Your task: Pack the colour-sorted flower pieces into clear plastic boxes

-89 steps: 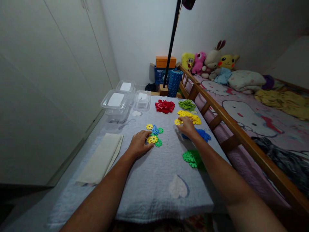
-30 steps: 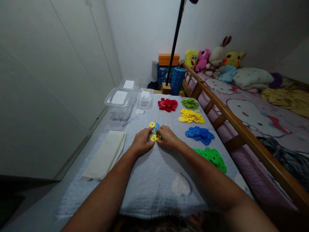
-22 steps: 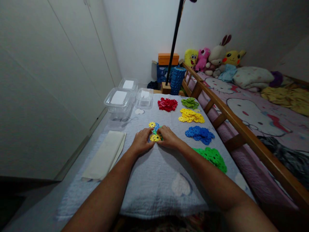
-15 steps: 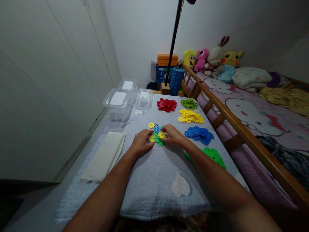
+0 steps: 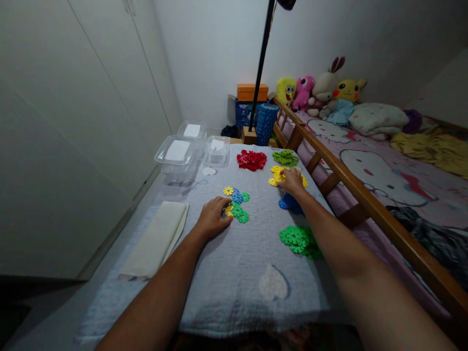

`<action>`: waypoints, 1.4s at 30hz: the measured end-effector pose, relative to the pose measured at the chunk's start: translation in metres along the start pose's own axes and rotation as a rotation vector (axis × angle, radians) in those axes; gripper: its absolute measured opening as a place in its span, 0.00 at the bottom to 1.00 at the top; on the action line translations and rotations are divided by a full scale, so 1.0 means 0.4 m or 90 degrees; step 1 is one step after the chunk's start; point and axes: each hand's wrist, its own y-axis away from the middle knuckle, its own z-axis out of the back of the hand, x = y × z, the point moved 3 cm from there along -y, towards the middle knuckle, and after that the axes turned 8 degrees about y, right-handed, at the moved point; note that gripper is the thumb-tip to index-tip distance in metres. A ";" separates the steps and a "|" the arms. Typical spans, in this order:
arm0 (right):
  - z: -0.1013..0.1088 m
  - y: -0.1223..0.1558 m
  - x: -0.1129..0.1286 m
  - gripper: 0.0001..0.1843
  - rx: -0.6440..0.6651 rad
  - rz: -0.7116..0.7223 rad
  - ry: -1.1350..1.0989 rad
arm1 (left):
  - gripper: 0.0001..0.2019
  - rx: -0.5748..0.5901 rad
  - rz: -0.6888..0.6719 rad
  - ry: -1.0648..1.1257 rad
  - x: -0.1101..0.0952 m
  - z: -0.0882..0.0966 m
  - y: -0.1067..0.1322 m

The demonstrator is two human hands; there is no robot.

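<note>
On the cloth, a small cluster of notched plastic flower discs lies in the middle: green discs, blue discs and a yellow disc. My left hand rests at its left side, thumb and fingers curved around another yellow disc. Reaching away to the right, my right hand is at the yellow disc pile, fingers pinched at its discs. My forearm partly covers the blue disc pile and the green disc pile.
Red pieces and light green pieces sit at the far end. Clear plastic boxes stand far left, a folded cream cloth nearer. A wooden bed rail borders the right side; a black pole rises behind.
My right hand has left the cluster with a yellow disc and moved right and away to the yellow pile. A green disc at the cluster's right is now uncovered. My left hand stays put.
</note>
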 end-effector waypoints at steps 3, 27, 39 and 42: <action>0.000 -0.018 0.001 0.22 0.021 0.002 0.011 | 0.24 0.005 -0.004 0.000 0.000 0.001 0.000; 0.043 0.262 0.184 0.14 0.079 0.275 -0.214 | 0.22 -0.005 -0.005 -0.011 -0.006 -0.002 0.001; -0.013 0.381 0.315 0.22 0.056 0.224 -0.150 | 0.19 -0.010 -0.002 -0.016 -0.012 0.003 0.001; -0.016 0.377 0.320 0.18 0.053 0.221 -0.166 | 0.19 -0.013 -0.001 -0.023 -0.013 0.003 0.001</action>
